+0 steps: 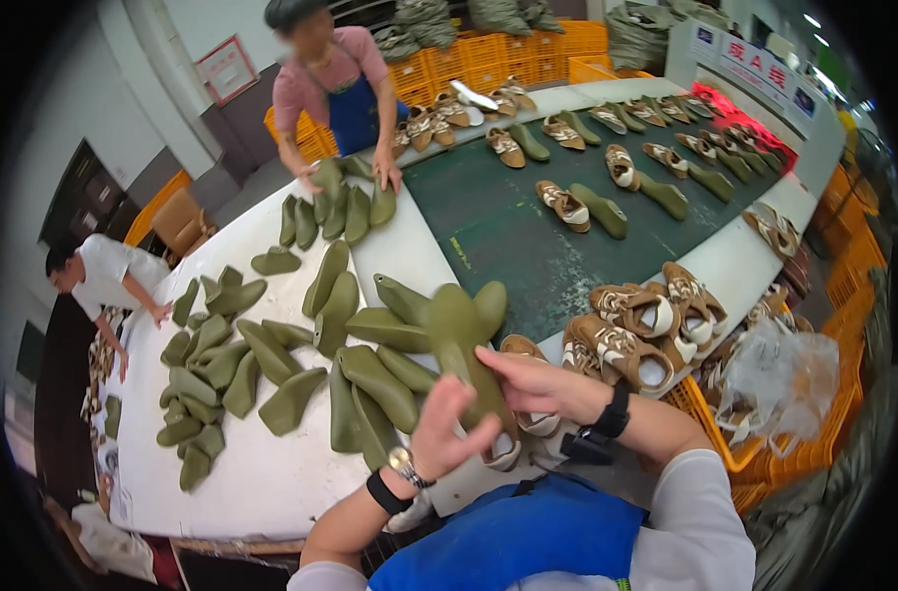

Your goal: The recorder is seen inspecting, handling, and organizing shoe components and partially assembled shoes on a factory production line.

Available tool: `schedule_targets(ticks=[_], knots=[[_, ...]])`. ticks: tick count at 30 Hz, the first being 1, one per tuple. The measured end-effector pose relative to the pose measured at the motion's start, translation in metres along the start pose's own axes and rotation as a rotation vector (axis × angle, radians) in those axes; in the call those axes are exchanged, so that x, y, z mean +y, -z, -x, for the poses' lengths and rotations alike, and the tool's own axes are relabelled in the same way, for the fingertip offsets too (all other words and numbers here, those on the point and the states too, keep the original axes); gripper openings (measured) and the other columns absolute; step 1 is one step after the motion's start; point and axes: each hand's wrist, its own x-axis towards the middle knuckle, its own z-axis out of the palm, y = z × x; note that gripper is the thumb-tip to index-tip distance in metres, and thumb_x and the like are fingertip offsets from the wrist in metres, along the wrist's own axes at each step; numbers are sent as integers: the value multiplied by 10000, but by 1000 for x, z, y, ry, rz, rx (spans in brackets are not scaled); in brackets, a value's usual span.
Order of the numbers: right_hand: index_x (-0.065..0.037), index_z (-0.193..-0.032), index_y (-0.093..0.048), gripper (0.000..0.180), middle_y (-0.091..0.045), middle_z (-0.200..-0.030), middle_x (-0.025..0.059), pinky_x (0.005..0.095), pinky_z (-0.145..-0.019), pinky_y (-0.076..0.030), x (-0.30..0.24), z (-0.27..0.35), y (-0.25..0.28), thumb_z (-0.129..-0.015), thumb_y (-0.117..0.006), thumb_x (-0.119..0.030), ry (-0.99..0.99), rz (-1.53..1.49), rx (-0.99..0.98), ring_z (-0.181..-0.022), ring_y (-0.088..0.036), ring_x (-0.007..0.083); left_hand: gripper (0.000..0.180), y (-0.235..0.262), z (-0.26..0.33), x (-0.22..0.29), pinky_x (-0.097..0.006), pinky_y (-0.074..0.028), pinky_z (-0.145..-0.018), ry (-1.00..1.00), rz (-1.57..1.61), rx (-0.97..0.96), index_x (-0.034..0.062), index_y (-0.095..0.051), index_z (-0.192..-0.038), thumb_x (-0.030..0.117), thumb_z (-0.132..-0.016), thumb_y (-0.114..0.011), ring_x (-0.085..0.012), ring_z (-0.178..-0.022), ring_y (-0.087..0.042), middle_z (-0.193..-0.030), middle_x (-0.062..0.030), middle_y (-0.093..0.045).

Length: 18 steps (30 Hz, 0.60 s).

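Note:
A large olive-green shoe last (457,340) stands raised in front of me. My right hand (540,382) is at its right side, fingertips against its edge and the lower fingers curled; part of the grip is hidden. My left hand (447,431) is just left of the last's lower end, fingers spread and slightly blurred, holding nothing. Below the last shows part of a brown and white sneaker (503,451); whether the two touch I cannot tell. More green lasts (378,387) lie close by on the left. Brown sneakers (626,345) with white laces are piled to the right.
A white table (262,473) bears many loose lasts. Beyond it a dark green conveyor belt (469,217) carries sneakers and lasts. Across the table a co-worker in a blue apron (355,113) handles lasts; another person (124,276) leans in at left. Orange crates (720,433) stand at right.

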Motion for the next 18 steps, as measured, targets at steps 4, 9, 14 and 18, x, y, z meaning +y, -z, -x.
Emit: schedule_targets(ticks=[4,9,14,18], knots=[[-75,-1315,-342,476,-576,-1077,96,252,-787,-477,-45,57,29,-911,-509,-263,41,400,111,-893,-582,142,526,11,-70,-30,-395,-380,-933,36,-284,352,67,-452,-1012,36,-576,-744,-346,-1141,-422,-1294,-195,-319],[-15,-1195,-490,331,-606,-990,67,239,-777,-477,-65,98,65,-895,-517,-153,142,515,153,-850,-579,109,460,26,-133,-121,-370,-428,-871,-30,-624,282,47,-497,-1010,11,-612,-724,-370,-1082,-453,-1298,-213,-300],[3,-1159,-523,298,-619,-960,65,246,-770,-475,-51,113,81,-886,-526,-118,268,651,213,-845,-586,108,443,59,-166,-242,-428,-352,-971,156,-808,215,34,-502,-1015,-21,-610,-673,-443,-1168,-348,-1286,-276,-323],[-76,-1167,-542,339,-638,-843,113,275,-686,-491,-60,68,71,-838,-565,-156,190,1215,159,-752,-625,178,474,57,-147,-305,-408,-342,-992,341,-867,-49,40,-532,-1034,34,-601,-726,-402,-1184,-353,-1294,-269,-331]])
